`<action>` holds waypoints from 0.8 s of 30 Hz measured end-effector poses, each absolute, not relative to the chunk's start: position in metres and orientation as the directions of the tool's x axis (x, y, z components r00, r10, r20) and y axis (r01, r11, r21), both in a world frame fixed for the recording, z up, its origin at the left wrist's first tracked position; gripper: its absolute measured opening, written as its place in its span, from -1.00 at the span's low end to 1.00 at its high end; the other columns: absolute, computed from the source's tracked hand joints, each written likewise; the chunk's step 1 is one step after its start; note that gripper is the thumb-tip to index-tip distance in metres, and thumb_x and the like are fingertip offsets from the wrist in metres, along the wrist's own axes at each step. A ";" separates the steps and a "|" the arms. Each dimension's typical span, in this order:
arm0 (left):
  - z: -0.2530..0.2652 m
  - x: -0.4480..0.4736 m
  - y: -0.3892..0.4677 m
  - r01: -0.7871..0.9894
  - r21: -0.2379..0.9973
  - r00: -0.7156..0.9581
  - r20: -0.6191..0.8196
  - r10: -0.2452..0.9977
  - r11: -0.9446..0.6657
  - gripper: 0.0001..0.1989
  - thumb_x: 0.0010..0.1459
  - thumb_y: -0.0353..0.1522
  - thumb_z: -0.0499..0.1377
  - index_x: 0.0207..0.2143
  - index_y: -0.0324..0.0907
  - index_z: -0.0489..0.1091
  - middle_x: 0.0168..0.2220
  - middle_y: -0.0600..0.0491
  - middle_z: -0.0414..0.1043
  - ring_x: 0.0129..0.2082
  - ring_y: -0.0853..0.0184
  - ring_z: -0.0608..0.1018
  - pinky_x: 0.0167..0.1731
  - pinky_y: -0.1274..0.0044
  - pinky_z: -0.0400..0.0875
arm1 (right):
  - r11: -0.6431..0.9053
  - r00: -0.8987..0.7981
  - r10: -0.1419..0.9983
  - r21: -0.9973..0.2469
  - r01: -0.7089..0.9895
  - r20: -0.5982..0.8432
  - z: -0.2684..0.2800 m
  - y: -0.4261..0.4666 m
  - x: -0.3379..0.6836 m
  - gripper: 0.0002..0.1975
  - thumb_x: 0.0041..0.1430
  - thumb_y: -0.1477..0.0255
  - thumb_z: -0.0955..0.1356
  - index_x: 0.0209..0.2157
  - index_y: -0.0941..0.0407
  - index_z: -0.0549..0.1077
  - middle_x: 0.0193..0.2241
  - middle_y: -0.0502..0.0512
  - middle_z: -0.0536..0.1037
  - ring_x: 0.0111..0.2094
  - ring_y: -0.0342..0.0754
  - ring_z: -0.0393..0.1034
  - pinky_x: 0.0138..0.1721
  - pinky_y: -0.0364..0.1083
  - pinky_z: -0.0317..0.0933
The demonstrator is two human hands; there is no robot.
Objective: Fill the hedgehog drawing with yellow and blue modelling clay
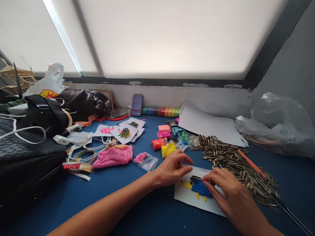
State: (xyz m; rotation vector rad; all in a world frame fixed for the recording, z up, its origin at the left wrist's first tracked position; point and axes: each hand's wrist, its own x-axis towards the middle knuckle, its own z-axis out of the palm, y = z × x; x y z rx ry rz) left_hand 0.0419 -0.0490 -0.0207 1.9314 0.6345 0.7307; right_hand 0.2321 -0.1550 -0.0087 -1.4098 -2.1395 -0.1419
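A white card lies under my hands, bearing a flat blue clay body with a yellow clay snout and small yellow clay feet. Dark striped sunflower seeds sit along the top of the blue clay. My right hand covers the card's right side, thumb and forefinger pinched on a sunflower seed at the blue clay; the fingertips mostly hide it. Over the card's upper left edge hovers my left hand, its thumb and forefinger apart with nothing between them.
A pile of sunflower seeds spreads to the right, an orange stick across it. Yellow and red clay packets lie beyond my left hand. Finished cards, a pink cloth and a black bag occupy the left.
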 end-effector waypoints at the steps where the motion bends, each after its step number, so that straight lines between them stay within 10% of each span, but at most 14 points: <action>1: -0.020 0.041 -0.049 0.117 0.904 0.677 0.230 0.699 -0.411 -0.88 0.18 -0.42 0.21 -0.24 -0.29 0.48 -0.31 0.07 0.26 -0.49 0.49 0.29 -0.47 0.61 0.23 | 0.437 -0.279 0.813 -0.219 0.872 0.511 -0.008 -0.155 0.232 -0.79 0.37 0.40 0.24 -0.37 0.04 0.39 -0.45 0.02 0.44 -0.42 -0.06 0.37 -0.41 -0.11 0.28; 8: -0.007 0.038 -0.048 -0.039 0.866 0.654 0.399 0.643 -0.498 -0.92 0.15 -0.48 0.21 -0.39 -0.27 0.51 -0.33 0.02 0.38 -0.36 0.41 0.40 -0.34 0.58 0.31 | 0.431 -0.262 0.818 -0.242 0.869 0.513 -0.007 -0.156 0.231 -0.80 0.36 0.41 0.24 -0.36 0.05 0.41 -0.46 0.02 0.44 -0.42 -0.05 0.37 -0.43 -0.11 0.28; 24: 0.003 0.040 -0.057 0.206 0.781 0.816 0.196 0.544 -0.590 -0.88 0.06 -0.46 0.35 -0.29 -0.23 0.57 -0.38 0.07 0.54 -0.39 0.41 0.44 -0.32 0.60 0.28 | 0.386 -0.173 0.866 -0.408 0.827 0.469 0.004 -0.158 0.219 -0.77 0.34 0.35 0.27 -0.41 0.03 0.44 -0.45 0.02 0.49 -0.40 -0.06 0.42 -0.37 -0.11 0.34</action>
